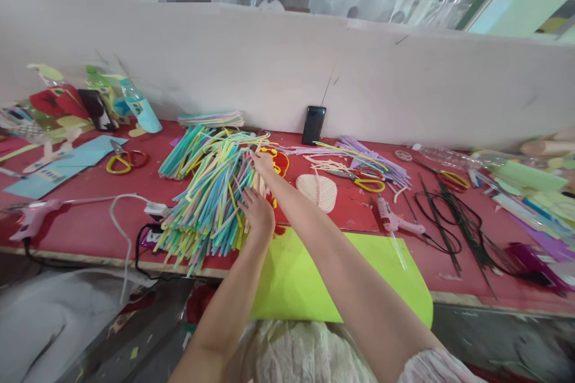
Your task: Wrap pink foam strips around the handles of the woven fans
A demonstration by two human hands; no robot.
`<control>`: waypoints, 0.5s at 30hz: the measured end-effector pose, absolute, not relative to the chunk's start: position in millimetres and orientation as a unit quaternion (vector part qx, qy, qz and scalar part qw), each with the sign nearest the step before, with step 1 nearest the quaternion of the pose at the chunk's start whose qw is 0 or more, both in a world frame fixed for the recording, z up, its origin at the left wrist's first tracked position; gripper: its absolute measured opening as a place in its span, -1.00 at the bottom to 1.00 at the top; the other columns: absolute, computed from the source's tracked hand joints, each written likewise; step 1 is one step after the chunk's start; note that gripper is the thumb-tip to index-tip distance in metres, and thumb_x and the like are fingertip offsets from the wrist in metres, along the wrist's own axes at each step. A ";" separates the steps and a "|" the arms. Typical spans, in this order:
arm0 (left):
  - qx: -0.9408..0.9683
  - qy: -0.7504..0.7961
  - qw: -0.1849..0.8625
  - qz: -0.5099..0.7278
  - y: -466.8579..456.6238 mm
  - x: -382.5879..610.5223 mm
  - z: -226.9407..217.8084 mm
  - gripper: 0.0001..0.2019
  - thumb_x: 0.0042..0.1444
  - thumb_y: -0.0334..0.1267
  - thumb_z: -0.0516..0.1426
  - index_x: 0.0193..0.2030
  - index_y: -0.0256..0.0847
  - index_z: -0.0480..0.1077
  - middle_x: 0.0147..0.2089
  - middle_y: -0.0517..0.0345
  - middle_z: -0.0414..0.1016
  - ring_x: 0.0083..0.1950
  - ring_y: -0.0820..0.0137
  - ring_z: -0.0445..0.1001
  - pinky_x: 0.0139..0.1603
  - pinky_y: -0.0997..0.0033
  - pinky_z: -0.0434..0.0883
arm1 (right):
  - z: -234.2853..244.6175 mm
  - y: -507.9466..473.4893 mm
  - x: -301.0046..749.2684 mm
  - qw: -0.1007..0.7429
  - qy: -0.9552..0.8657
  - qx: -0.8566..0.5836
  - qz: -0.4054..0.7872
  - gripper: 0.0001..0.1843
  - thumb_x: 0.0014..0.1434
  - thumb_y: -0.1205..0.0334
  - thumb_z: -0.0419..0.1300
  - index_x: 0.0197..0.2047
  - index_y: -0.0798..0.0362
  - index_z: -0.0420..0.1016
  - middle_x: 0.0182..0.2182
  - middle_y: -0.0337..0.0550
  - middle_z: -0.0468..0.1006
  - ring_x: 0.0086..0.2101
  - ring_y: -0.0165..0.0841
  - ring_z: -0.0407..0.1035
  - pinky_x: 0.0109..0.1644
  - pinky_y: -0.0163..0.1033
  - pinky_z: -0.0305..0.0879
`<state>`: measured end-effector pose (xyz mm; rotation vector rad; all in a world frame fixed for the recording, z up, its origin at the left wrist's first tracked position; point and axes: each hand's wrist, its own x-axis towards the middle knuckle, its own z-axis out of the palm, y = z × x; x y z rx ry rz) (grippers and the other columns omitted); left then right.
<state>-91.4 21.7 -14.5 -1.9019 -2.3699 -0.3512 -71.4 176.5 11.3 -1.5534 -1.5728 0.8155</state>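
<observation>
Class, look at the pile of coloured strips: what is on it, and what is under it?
The left hand and right hand touch the pile on its right side. The red table shows around it; whatever lies directly beneath is covered.

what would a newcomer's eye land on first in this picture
Probably the big heap of pastel sticks left of centre on the red table, with the left hand and right hand at its right side. Next might come the bright lime-green sheet at the near edge, partly under the forearms. The dark phone also stands out, propped upright against the pale partition at the back.
</observation>
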 end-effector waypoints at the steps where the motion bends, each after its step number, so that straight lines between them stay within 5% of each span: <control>1: -0.620 -0.775 0.036 -0.111 22.0 -91.3 -14.3 -0.51 0.15 -0.49 -0.27 0.21 -0.59 0.10 0.27 -0.35 0.06 0.28 0.02 0.07 0.20 -0.09 0.10 | 16.9 178.4 -65.3 0.400 -0.612 -0.606 0.314 -0.55 0.24 0.05 -0.11 -0.33 0.13 0.50 -0.47 -0.19 0.52 -0.47 -0.49 0.40 -0.34 -0.41 0.29; 7: -0.620 -0.777 0.020 -0.104 25.2 -91.2 -15.5 -0.50 0.15 -0.47 -0.23 0.24 -0.56 0.05 0.30 -0.34 0.00 0.31 0.02 0.00 0.20 -0.10 0.08 | 55.8 200.7 0.2 0.534 -0.534 -0.600 0.263 -0.50 0.23 -0.02 -0.15 -0.38 0.14 0.46 -0.48 -0.17 0.50 -0.53 -0.49 0.38 -0.41 -0.40 0.28; 15: -0.627 -0.772 0.029 -0.101 25.2 -92.7 -16.0 -0.50 0.15 -0.45 -0.23 0.24 -0.54 0.07 0.30 -0.36 -0.01 0.30 0.01 0.01 0.20 -0.11 0.07 | 101.4 202.9 125.1 0.462 -0.517 -0.701 0.166 -0.32 0.27 0.18 -0.58 0.05 0.33 0.20 -0.18 0.20 0.48 -0.46 -0.55 0.38 -0.42 -0.44 0.25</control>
